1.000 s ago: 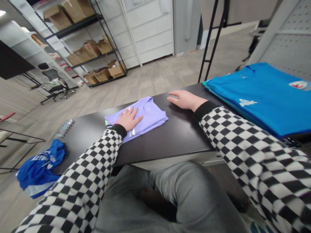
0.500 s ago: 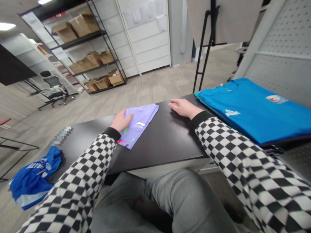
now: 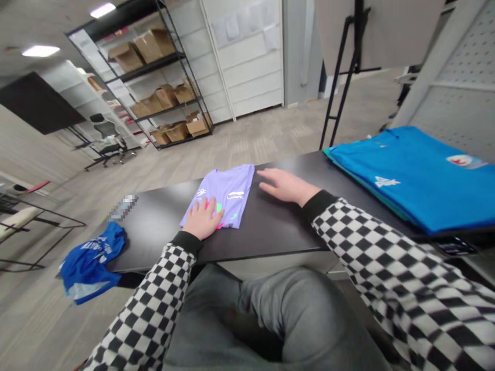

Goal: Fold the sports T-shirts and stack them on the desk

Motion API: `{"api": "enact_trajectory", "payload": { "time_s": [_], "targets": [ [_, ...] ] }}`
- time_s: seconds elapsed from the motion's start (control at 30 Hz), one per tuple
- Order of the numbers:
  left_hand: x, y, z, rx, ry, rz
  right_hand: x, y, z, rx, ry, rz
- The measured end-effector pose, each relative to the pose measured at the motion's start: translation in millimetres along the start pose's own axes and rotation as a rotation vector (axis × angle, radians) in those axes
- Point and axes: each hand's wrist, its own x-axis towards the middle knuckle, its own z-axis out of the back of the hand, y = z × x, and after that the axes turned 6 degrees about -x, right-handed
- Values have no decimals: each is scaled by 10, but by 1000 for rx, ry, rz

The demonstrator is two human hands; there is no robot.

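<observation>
**The left hand (image 3: 203,219) lay spread on a folded purple shirt (image 3: 242,180)**

In the head view, the purple shirt sat near the middle of the black tabletop (image 3: 278,232), folded flat, with white lettering and green and pink marks facing up. The two hands were apart and gripped nothing. The left hand pressed palm-down on the shirt's near edge, fingers spread. The right hand (image 3: 288,186) was just beside the shirt's right edge, its fingers extended and loosely parted; whether it touched the tabletop could not be told. Both arms wore checkered sleeves (image 3: 348,232) with black cuffs.

At the right end lay a stack of bright blue shirts (image 3: 429,190), the top one spread flat. At the left end, a crumpled dark blue garment (image 3: 93,263) hung partly over the edge, near a pixelated object (image 3: 122,207). Beyond stood a black rack (image 3: 162,64) holding cardboard boxes (image 3: 154,45).
</observation>
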Motion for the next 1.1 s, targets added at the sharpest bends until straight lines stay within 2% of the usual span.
{"api": "enact_trajectory", "payload": {
  "time_s": [0.13,0.23,0.33,0.53,0.67,0.73,0.8,0.87,1.0,1.1],
  "targets": [
    [-263,-408,76,-76,75,51,-151,638,-185,117,84,316],
    [-394,-515,140,-112,83,57,-344,912,-253,132,165,393],
    [-381,-290,167,-157,52,28,-519,1005,-267,63,237,335],
    [-191,517,12,-192,-65,53,-580,1025,-279,-88,410,259],
    [-301,665,-80,-263,-309,85,-555,1036,-274,-110,430,251],
    [-495,645,-135,-294,-372,-50,-578,1039,-258,-100,408,240],
    [-764,620,-211,-287,-306,-253,-638,1049,-224,-82,397,230],
    [-1053,608,-300,-239,-234,-374,-742,1068,-172,-64,410,221],
    [-1485,623,-454,-189,-292,-461,-1065,1111,-73,-63,423,241],
    [-1599,655,-548,-240,-419,-518,-1316,1139,-92,-127,320,246]
  ]
}}
